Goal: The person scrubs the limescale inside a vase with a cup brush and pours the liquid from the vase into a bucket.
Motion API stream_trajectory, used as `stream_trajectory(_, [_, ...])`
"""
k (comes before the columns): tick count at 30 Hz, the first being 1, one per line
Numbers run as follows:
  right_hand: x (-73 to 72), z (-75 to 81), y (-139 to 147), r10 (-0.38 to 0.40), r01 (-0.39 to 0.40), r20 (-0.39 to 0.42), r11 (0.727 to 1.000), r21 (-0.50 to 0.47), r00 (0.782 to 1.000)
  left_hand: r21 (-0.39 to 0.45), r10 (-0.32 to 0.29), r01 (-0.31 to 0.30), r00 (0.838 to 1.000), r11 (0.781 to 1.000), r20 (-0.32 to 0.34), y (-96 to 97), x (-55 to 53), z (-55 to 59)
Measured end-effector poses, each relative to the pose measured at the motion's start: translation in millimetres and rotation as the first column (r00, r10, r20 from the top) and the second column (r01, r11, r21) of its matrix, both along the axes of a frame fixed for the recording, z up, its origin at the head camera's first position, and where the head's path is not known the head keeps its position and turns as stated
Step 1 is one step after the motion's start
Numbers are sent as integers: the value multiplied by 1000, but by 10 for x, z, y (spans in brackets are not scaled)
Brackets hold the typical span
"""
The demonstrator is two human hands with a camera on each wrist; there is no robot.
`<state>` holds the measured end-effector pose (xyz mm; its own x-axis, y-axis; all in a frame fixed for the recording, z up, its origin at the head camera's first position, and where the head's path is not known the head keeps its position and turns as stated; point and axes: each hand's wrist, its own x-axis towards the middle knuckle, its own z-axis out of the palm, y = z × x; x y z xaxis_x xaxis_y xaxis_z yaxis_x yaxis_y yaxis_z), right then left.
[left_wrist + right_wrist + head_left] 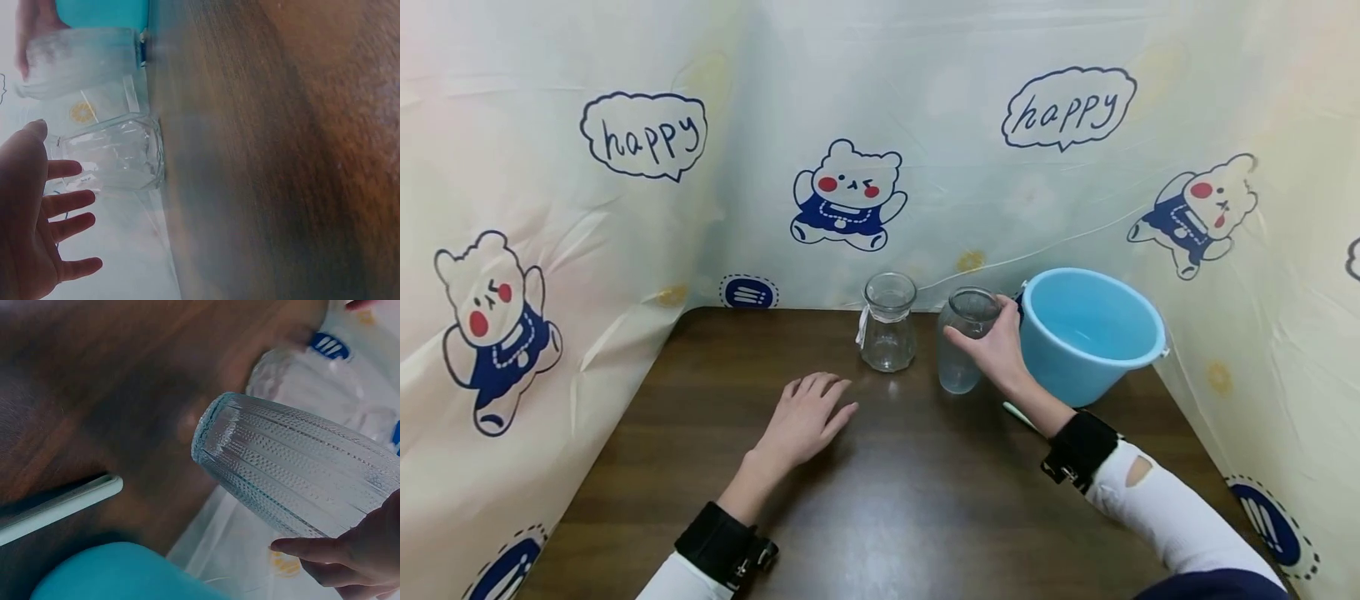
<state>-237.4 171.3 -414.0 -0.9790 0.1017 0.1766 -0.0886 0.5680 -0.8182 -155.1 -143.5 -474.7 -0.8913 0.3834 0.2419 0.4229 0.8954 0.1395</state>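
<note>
My right hand (995,346) grips a tall ribbed glass vase (958,367) near its rim, thumb on one side and fingers on the other. Dotted texture covers the vase's wall (294,462) in the right wrist view. To its left stands a second clear glass vase (889,337), with a flared rim, a narrow neck and a white ribbon tied round it. My left hand (802,419) is low over the table in front of this vase, palm down and holding nothing. Its fingers (69,203) are spread in the left wrist view.
A light blue bucket (1060,354) stands just right of my right hand. A pale green stick-like thing (62,509) lies on the brown wooden table (925,500) by the bucket, partly hidden under my right forearm. Printed cloth (955,108) hangs behind and along both sides.
</note>
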Motion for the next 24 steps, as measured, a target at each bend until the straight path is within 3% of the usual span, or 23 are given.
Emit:
stream_trajectory(6, [-247, -206, 7, -48, 48, 14, 999, -5, 999, 0, -2, 2, 1000, 1000, 10, 17, 30, -39])
stream_trajectory(12, [-406, -256, 41, -49, 49, -22, 999, 2, 999, -12, 7, -7, 1000, 1000, 11, 22, 10, -43])
stream_trajectory(20, [-408, -225, 78, -7, 7, 17, 1000, 10, 1000, -14, 9, -9, 1000, 1000, 19, 38, -11, -21])
stream_trajectory(24, [-288, -169, 63, -11, 10, 52, 1000, 26, 999, -7, 19, -19, 1000, 1000, 14, 70, 18, -39])
